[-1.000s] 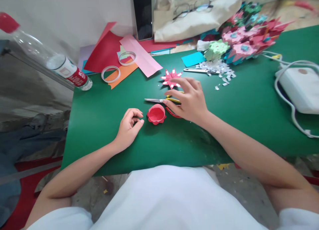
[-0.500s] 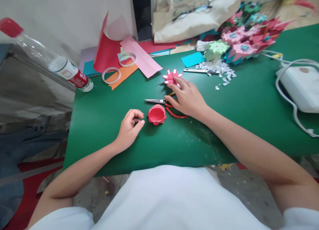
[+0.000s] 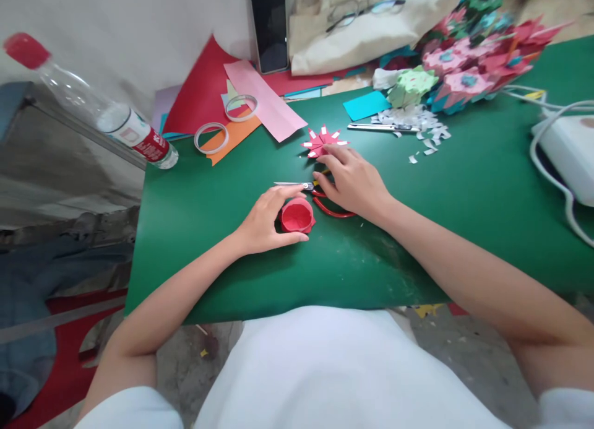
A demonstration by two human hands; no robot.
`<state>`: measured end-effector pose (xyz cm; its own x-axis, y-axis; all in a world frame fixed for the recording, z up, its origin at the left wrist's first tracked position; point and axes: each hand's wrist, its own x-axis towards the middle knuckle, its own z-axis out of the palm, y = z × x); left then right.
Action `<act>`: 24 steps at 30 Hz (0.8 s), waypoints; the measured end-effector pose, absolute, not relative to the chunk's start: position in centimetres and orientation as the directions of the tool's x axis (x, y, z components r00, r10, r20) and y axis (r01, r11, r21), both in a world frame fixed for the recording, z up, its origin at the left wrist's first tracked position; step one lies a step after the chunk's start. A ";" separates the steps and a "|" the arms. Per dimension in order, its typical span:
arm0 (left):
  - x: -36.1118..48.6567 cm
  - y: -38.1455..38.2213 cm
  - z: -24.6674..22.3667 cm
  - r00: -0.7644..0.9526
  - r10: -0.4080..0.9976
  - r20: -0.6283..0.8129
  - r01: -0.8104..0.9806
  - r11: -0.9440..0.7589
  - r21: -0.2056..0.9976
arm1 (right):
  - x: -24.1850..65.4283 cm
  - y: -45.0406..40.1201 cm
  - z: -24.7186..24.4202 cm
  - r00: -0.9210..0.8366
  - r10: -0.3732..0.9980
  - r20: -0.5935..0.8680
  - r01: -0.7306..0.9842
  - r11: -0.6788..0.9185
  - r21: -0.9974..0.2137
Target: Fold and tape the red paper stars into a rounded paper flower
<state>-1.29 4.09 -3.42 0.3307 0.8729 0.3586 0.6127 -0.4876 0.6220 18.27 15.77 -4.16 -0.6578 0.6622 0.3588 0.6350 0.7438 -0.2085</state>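
now that our left hand has slid over, we are cupping the red paper cup, while our right hand is resting spread-fingered on the scissors.

White short-sleeved shirt, bare forearms, bare hands

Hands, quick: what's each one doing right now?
Left hand: curled around the red paper cup, holding it.
Right hand: open, fingers on the star flower.

green table with scissors, paper cup, tape rings
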 end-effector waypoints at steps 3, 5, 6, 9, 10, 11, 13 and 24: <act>-1.2 3.8 -3.4 0.393 0.836 0.382 0.607 -0.548 0.575 | 18.3 15.8 -4.2 -0.658 0.659 0.363 0.636 0.745 -0.202; -1.1 3.5 -3.3 0.429 0.822 0.373 0.629 -0.569 0.530 | 18.3 15.8 -4.2 -0.658 0.660 0.364 0.634 0.746 -0.205; -1.0 3.3 -3.3 0.445 0.817 0.366 0.637 -0.576 0.512 | 18.3 15.8 -4.2 -0.658 0.660 0.362 0.634 0.745 -0.207; -0.9 3.1 -3.4 0.474 0.808 0.350 0.651 -0.589 0.478 | 18.3 15.8 -4.1 -0.652 0.673 0.350 0.642 0.735 -0.216; -0.8 3.1 -3.4 0.479 0.806 0.349 0.654 -0.592 0.471 | 18.3 15.7 -4.1 -0.651 0.678 0.343 0.646 0.731 -0.220; -0.7 3.1 -3.5 0.482 0.804 0.348 0.656 -0.594 0.466 | 18.3 15.7 -4.1 -0.650 0.682 0.335 0.648 0.728 -0.225; -0.7 3.1 -3.6 0.488 0.803 0.341 0.658 -0.596 0.460 | 18.3 15.6 -4.0 -0.648 0.690 0.323 0.649 0.722 -0.239; -0.9 2.8 -3.8 0.508 0.783 0.359 0.626 -0.622 0.471 | 18.3 15.7 -4.0 -0.641 0.700 0.316 0.649 0.713 -0.265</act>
